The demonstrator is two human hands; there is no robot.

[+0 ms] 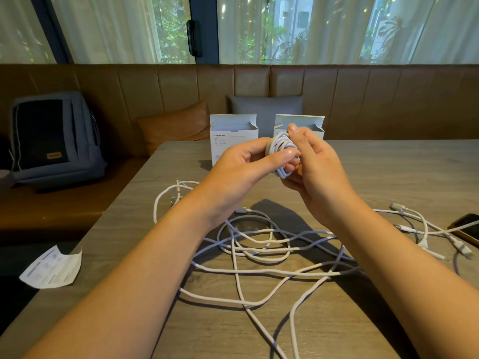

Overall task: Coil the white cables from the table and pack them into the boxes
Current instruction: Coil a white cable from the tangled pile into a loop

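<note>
Small tight coil of white cable (281,154) held up above the grey wood-grain table (388,172), between both hands. Left hand (243,167) grips the coil from its left side, thumb laid across the loops. Right hand (315,169) grips it from the right, thumb up over the top of the coil, fingers curled under. Hands touch at the coil. Just behind the coil, two upright white cardboard boxes with open top flaps: left box (228,141) clear, right box (315,124) partly hidden by the hands. Below the coil, tangle of loose white cables (259,255) spread on the table under the forearms. Right of the coil, dark phone (466,228) at the table edge. Far lower left, white printed leaflet (51,268).
</note>
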